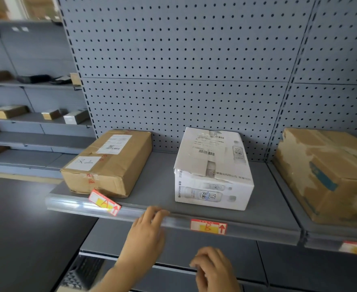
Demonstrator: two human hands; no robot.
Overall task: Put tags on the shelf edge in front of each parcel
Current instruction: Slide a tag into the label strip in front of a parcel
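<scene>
A brown parcel (108,163) lies at the left of the grey shelf (158,186), a white carton (212,171) in the middle. A red-and-yellow tag marked A (104,202) sits crooked in the clear strip of the shelf edge (72,204) before the brown parcel. A second tag (208,226) sits straight in the strip below the white carton. My left hand (147,230) reaches up, its fingertips touching the shelf edge between the two tags. My right hand (214,268) hangs lower with loosely bent fingers and holds nothing visible.
A third, worn brown parcel (329,173) stands on the neighbouring shelf at the right, with a tag (356,247) in its edge strip. A pegboard back wall (184,70) rises behind. More shelves with small boxes (51,114) run at the left. A lower shelf (173,249) lies beneath my hands.
</scene>
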